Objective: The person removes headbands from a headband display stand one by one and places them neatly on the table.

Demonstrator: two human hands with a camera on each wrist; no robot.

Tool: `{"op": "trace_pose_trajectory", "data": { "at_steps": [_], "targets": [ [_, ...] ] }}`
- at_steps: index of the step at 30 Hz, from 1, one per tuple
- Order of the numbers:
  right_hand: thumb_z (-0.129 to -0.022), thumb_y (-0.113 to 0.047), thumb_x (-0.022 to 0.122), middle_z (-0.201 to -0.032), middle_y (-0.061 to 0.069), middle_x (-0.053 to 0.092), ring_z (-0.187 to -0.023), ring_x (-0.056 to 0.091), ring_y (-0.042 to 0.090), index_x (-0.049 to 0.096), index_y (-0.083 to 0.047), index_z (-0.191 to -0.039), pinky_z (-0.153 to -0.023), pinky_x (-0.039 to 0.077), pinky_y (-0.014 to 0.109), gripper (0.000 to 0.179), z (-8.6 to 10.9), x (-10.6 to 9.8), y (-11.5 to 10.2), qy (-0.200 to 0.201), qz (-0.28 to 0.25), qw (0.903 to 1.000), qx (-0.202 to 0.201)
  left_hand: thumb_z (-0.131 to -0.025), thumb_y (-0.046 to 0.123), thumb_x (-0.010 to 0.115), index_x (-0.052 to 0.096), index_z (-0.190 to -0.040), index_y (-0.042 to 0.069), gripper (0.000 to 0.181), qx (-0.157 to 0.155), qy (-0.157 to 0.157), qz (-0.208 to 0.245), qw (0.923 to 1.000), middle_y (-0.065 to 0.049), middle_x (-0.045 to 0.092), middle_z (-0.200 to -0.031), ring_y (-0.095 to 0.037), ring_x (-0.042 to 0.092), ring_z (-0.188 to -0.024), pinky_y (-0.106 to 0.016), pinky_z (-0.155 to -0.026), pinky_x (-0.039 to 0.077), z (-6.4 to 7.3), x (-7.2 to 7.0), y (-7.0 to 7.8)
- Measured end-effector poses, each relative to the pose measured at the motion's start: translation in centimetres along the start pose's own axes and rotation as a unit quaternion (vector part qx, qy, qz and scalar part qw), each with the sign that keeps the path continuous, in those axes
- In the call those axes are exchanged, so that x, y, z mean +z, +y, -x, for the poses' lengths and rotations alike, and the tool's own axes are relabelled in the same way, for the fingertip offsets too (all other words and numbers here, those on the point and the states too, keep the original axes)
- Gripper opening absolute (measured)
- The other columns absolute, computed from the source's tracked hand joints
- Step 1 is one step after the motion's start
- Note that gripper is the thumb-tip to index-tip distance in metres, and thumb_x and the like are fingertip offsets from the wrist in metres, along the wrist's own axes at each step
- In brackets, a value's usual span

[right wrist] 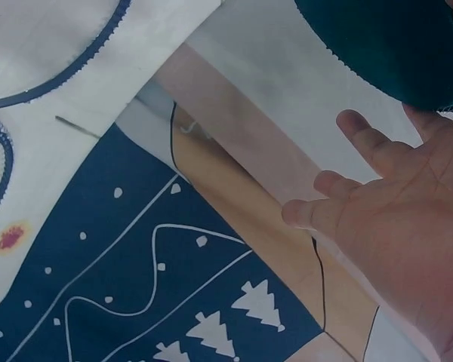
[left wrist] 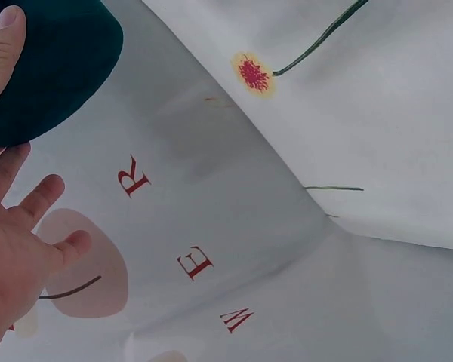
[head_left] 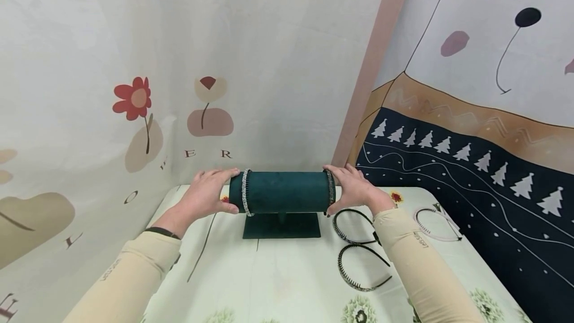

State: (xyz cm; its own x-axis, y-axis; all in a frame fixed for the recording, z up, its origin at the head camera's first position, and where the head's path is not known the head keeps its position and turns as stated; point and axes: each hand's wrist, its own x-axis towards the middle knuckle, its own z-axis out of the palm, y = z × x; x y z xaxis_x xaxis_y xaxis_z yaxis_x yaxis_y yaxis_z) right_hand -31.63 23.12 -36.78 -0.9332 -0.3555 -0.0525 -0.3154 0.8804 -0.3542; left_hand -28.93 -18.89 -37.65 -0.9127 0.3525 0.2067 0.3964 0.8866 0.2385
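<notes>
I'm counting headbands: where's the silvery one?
In the head view, the silvery headband curves around the green roll near its left end, beside the left hand.

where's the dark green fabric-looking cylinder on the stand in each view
Head: below centre, the dark green fabric-looking cylinder sits between the left hand and right hand.
Left wrist: part of the cylinder shows in the upper left corner.
Right wrist: part of the cylinder shows at the upper right.
Shared landmark: the pale flower-printed tablecloth is in all three.
</notes>
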Motion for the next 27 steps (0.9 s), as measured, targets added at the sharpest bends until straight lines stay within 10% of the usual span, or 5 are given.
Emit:
{"op": "trace_pose_trajectory", "data": {
  "at_steps": [8, 13, 19, 27],
  "targets": [
    [-0.074, -0.038, 0.097, -0.176, 0.017, 0.028, -0.164, 0.001, 0.053, 0.026, -0.023, -0.170, -0.125, 0.007, 0.083, 0.121, 1.6, -0.2, 2.9, 0.015, -0.023, 0.9992, 0.030, -0.075, 0.044, 0.097, 0.043, -0.164, 0.014, 0.108, 0.017, -0.007, 0.016, 0.9997, -0.017, 0.050, -0.165, -0.049, 0.044, -0.148, -0.079, -0.125, 0.019, -0.8, 0.4, -0.2],
    [-0.069, -0.040, 0.100, -0.170, 0.025, 0.036, -0.161, 0.011, 0.061, 0.031, -0.015, -0.168, -0.124, 0.011, 0.084, 0.124, 4.9, -0.4, 5.9, 0.025, 0.066, 0.9972, 0.025, -0.095, 0.039, 0.082, 0.040, -0.166, 0.015, 0.086, 0.024, -0.020, 0.066, 0.9973, -0.017, 0.047, -0.167, -0.044, 0.058, -0.130, -0.074, -0.122, 0.031, -0.4, 0.2, -0.7],
    [-0.058, -0.040, 0.104, -0.160, 0.029, 0.047, -0.154, 0.024, 0.066, 0.044, -0.009, -0.159, -0.119, 0.022, 0.086, 0.122, 11.1, 0.0, 9.0, 0.029, 0.229, 0.9731, 0.006, -0.100, 0.040, 0.076, 0.038, -0.166, 0.019, 0.079, -0.005, -0.026, 0.117, 0.9928, -0.020, 0.053, -0.157, -0.022, 0.058, -0.082, -0.043, -0.078, 0.053, 0.2, 0.2, -1.3],
    [-0.046, -0.029, 0.103, -0.162, 0.027, 0.045, -0.155, 0.026, 0.063, 0.048, -0.011, -0.154, -0.120, 0.020, 0.084, 0.123, 16.4, 3.5, 11.7, -0.073, 0.339, 0.9380, 0.016, -0.099, 0.041, 0.078, 0.042, -0.163, 0.015, 0.078, -0.004, -0.027, 0.134, 0.9906, -0.023, 0.046, -0.165, -0.023, 0.060, -0.085, -0.045, -0.083, 0.056, -0.1, 0.2, -1.3]
  ]
}}
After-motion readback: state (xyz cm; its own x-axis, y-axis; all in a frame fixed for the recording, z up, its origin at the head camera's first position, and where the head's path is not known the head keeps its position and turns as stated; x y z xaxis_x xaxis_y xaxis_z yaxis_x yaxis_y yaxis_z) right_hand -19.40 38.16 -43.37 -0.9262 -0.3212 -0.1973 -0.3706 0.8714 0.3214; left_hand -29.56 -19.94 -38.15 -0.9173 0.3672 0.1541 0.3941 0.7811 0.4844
